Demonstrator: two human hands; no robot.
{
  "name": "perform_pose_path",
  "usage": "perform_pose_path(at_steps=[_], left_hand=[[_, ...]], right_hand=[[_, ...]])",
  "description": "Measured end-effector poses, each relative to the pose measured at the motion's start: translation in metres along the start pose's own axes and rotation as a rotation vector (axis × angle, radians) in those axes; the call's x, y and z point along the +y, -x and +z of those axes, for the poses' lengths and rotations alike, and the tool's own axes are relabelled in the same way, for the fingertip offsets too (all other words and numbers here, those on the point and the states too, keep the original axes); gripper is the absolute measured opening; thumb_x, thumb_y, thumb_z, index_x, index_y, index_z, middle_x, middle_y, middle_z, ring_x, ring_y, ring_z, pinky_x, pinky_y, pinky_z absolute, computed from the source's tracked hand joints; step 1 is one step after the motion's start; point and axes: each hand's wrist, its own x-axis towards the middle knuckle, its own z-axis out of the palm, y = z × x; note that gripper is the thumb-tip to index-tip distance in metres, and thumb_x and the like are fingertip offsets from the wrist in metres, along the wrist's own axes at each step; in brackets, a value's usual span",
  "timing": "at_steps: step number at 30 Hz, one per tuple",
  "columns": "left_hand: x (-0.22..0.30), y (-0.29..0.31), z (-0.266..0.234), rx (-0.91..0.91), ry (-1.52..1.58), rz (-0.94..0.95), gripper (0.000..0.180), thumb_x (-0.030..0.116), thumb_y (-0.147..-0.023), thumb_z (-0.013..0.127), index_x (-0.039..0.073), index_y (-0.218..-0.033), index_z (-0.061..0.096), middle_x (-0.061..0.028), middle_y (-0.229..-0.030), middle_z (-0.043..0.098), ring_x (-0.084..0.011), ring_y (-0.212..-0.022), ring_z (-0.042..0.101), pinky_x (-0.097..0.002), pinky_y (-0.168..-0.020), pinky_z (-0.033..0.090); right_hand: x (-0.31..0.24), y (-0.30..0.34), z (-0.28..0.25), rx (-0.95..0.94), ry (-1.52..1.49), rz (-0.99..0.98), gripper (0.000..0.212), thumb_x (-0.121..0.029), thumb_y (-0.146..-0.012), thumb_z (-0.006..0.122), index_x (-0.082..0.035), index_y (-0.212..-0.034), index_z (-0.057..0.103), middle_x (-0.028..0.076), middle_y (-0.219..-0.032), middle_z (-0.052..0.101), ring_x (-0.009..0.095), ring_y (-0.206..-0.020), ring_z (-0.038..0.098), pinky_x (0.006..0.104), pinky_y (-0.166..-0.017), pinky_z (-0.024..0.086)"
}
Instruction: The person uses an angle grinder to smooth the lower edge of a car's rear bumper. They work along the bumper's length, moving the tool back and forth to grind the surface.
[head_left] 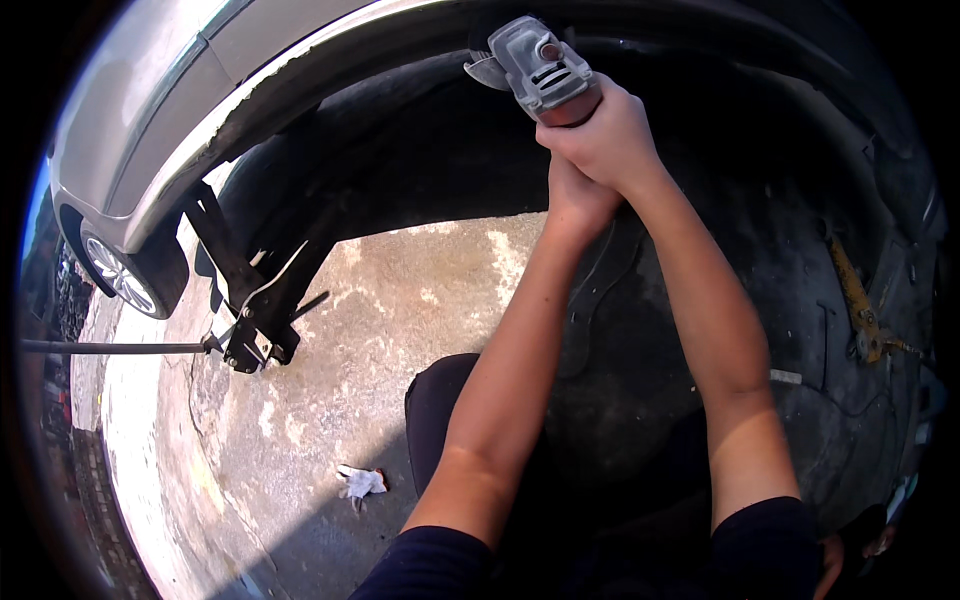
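An angle grinder with a dusty grey gear head and a guard at its side is held up against the lower edge of a car body. My right hand is closed round the reddish body behind the head. Just below it, my left hand is closed on the tool too, its fingers mostly hidden behind the right hand and the grinder. Both arms are stretched forward and up. The disc is mostly lost in the dark under the car's edge.
On the left a dark scissor jack stands beneath the car, with a long rod reaching left. Beyond it is a wheel. A crumpled whitish glove lies on the concrete floor. A yellow metal tool lies in shade at right.
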Motion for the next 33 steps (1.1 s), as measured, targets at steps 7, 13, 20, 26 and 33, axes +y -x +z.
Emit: perform_pose_path(at_steps=[7, 13, 20, 26, 33], left_hand=[[0.005, 0.003, 0.013, 0.034, -0.008, 0.106, 0.042, 0.013, -0.082, 0.076, 0.000, -0.119, 0.061, -0.0143, -0.116, 0.068, -0.0226, -0.109, 0.065, -0.0361, -0.090, 0.051], [0.008, 0.003, 0.008, 0.026, -0.053, 0.025, 0.042, 0.013, -0.082, 0.076, -0.001, -0.119, 0.061, -0.0140, -0.115, 0.068, -0.0226, -0.109, 0.065, -0.0361, -0.089, 0.051], [0.001, -0.001, 0.001, 0.025, -0.074, 0.055, 0.039, 0.012, -0.083, 0.075, -0.001, -0.118, 0.062, -0.0127, -0.114, 0.068, -0.0205, -0.106, 0.065, -0.0357, -0.088, 0.052], [0.003, -0.001, -0.004, 0.010, -0.152, 0.044, 0.038, 0.013, -0.084, 0.075, 0.001, -0.118, 0.062, -0.0114, -0.111, 0.068, -0.0196, -0.104, 0.065, -0.0355, -0.086, 0.052], [0.002, -0.001, -0.005, -0.017, -0.008, -0.028, 0.044, 0.012, -0.080, 0.077, 0.000, -0.119, 0.061, -0.0145, -0.115, 0.067, -0.0243, -0.110, 0.065, -0.0368, -0.091, 0.051]], right_hand=[[0.008, -0.002, -0.008, 0.007, -0.001, 0.057, 0.061, -0.038, -0.062, 0.086, -0.003, -0.108, 0.070, 0.016, -0.100, 0.076, 0.032, -0.093, 0.074, 0.0404, -0.085, 0.059], [0.001, -0.004, -0.005, -0.023, 0.018, 0.040, 0.059, -0.035, -0.063, 0.086, -0.002, -0.110, 0.069, 0.016, -0.101, 0.076, 0.031, -0.094, 0.074, 0.0391, -0.086, 0.059], [-0.008, -0.005, -0.001, -0.065, 0.035, 0.069, 0.059, -0.030, -0.066, 0.087, 0.000, -0.114, 0.068, 0.017, -0.105, 0.075, 0.030, -0.097, 0.074, 0.0377, -0.089, 0.058], [-0.004, -0.006, 0.007, -0.047, 0.029, 0.046, 0.061, -0.040, -0.063, 0.086, -0.003, -0.109, 0.069, 0.016, -0.101, 0.075, 0.032, -0.094, 0.074, 0.0401, -0.086, 0.059], [-0.011, -0.007, 0.006, -0.089, 0.051, 0.102, 0.062, -0.033, -0.064, 0.087, 0.000, -0.113, 0.069, 0.017, -0.104, 0.075, 0.031, -0.096, 0.074, 0.0379, -0.089, 0.058]])
